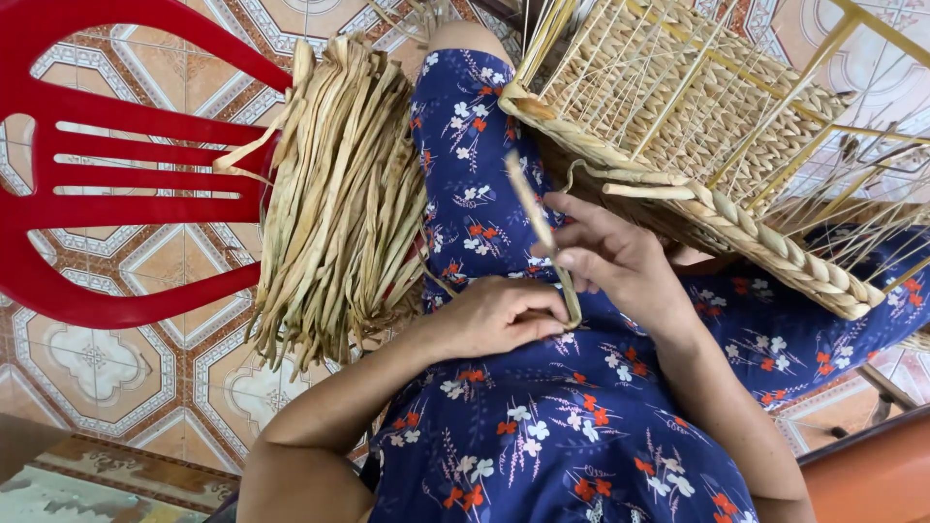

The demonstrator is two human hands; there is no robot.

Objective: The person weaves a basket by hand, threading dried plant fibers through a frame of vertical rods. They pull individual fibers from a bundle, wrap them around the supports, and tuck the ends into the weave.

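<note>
A person seated in a blue flowered dress [542,426] is working a single dried straw strip [539,232] over their lap, seen from above. The strip is lying with its long axis running from about 11 o'clock down to 5 o'clock. Its lower end is being pinched by the left hand [499,315], whose fingers [538,308] are curled tight together on it. The right hand [615,261] is sitting just beside, at about 1 o'clock from the left, its thumb and forefinger closing on the same strip slightly higher up while the other fingers are spreading apart. Both hands are touching the strip; the left is holding the very end.

At 1 o'clock from the hands, a half-woven straw basket [697,145] on a yellow wire frame is resting against the right knee. At 9 o'clock, a thick bundle of straw strips [339,194] is draping over a red plastic chair [107,184]. Patterned floor tiles [116,368] are showing beneath. No packages, labels or signs are showing.
</note>
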